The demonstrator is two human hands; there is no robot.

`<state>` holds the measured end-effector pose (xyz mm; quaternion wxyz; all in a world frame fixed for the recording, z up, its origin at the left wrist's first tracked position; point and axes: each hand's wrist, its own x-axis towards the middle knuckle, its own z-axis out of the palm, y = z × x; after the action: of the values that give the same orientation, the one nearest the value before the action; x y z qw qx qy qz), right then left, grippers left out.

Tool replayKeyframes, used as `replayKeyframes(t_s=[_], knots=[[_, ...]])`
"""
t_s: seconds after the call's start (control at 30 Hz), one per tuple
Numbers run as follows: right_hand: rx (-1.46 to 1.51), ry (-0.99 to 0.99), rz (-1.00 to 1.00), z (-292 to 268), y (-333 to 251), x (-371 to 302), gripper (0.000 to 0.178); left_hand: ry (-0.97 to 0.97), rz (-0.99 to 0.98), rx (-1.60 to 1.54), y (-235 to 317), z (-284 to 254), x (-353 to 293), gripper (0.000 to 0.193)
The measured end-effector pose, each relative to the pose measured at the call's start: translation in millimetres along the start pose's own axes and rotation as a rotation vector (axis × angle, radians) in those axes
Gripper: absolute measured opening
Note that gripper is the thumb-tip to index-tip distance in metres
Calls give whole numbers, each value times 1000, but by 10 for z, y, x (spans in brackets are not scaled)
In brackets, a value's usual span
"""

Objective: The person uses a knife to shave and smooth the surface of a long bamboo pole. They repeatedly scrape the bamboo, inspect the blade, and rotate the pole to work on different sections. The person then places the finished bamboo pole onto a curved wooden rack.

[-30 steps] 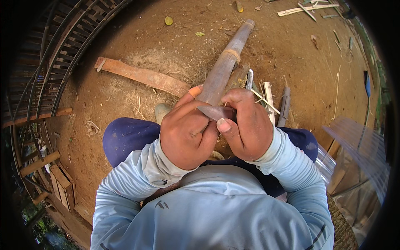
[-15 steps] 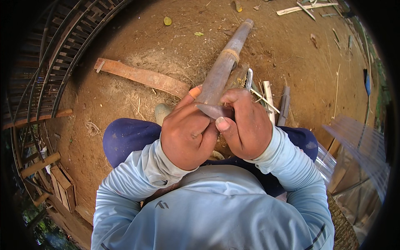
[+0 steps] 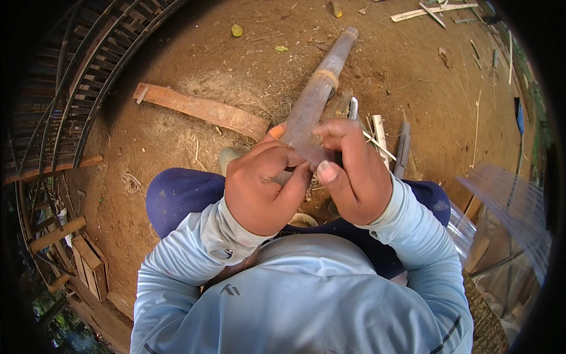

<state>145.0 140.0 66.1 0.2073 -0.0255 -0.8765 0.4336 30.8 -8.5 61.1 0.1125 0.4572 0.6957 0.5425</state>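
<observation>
gripping a bamboo pole [image 3: 318,94], left hand [image 3: 262,189] and right hand [image 3: 354,174] touch.

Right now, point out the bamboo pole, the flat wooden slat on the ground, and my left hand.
bamboo pole [image 3: 318,88], head view, on its ringed node.
flat wooden slat [image 3: 200,110], head view, mid-length.
left hand [image 3: 262,189], head view, back of hand.

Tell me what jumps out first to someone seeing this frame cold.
Dead centre, the left hand and the right hand close together around the near end of a long bamboo pole, which runs up and away over the dirt ground. Left of the pole lies a flat reddish wooden slat. A curved lattice of dark bars arcs along the left edge.
</observation>
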Motion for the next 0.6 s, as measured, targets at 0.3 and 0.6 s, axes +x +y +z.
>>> replayKeyframes(t_s=[0.3, 0.6], knots=[[-110, -30, -49, 50, 11, -50, 47, 18, -85, -41, -95, -29, -37, 12], [-201, 17, -101, 86, 37, -32, 44, 0, 33, 70, -4, -74, 36, 11]])
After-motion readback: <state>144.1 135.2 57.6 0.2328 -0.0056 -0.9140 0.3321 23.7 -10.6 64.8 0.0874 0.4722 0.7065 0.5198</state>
